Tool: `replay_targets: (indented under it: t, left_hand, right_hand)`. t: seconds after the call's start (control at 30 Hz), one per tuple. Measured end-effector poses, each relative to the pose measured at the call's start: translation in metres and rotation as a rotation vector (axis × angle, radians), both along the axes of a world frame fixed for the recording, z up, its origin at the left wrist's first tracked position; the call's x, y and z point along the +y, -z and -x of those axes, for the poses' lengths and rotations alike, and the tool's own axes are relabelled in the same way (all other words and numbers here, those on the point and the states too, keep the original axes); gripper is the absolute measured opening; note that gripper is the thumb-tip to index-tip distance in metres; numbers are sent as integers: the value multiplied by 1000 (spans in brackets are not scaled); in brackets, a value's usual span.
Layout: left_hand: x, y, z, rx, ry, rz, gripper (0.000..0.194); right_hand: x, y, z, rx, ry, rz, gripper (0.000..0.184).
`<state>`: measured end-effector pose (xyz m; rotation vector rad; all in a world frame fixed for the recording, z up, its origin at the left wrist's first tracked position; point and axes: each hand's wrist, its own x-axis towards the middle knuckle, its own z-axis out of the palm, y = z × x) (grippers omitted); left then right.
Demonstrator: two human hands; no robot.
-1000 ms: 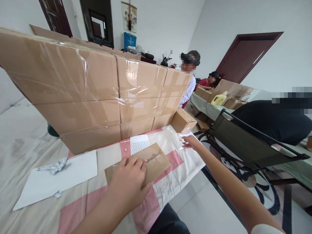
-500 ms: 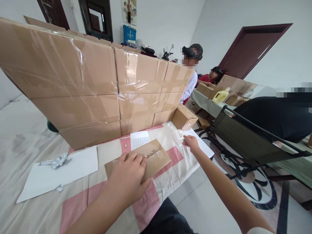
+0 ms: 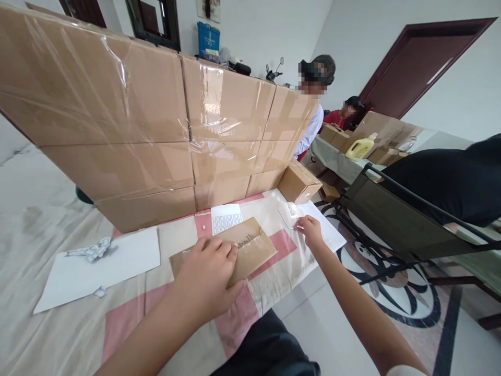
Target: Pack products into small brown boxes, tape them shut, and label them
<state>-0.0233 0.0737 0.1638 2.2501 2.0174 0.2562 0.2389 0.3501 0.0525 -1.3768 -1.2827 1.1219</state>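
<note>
A flat cardboard box [image 3: 254, 245] with dark printing and clear tape across it lies on the cloth-covered bed. My left hand [image 3: 213, 266] rests palm down on its near left part, thumb held apart at the lower edge. Farther right, my right hand [image 3: 311, 230] has its fingertips pinched together at the near end of a small white tape dispenser [image 3: 290, 211]. Whatever is between those fingertips is too small to make out. The dispenser sits beside a white paper sheet [image 3: 329, 232]. Just beyond the flat box is a sheet of small printed labels [image 3: 227, 218], partly covered by it.
Tape-wrapped cartons [image 3: 156, 167] form a wall behind the work area, with a small closed carton [image 3: 299, 183] at its right end. Cut-out paper pieces [image 3: 94, 249] lie on a white sheet [image 3: 133, 256] at left. A folding chair [image 3: 403, 219] and other people are at right.
The view has shifted slightly, so the cartons appear higher. My left hand stays on the flat box. My right fingertips remain at the dispenser, slightly nearer its near edge.
</note>
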Motion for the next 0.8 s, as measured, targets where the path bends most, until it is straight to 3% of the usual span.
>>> replay_targets:
  t: [0.33,0.8]
  left_hand:
    - [2,-1,1,-1,16,-5,54]
    - [3,-1,1,1,19,13,56]
  right_hand:
    - [-3,10,1,91,0,-38,28]
    - [-5,25,-3,256,13,-78,28]
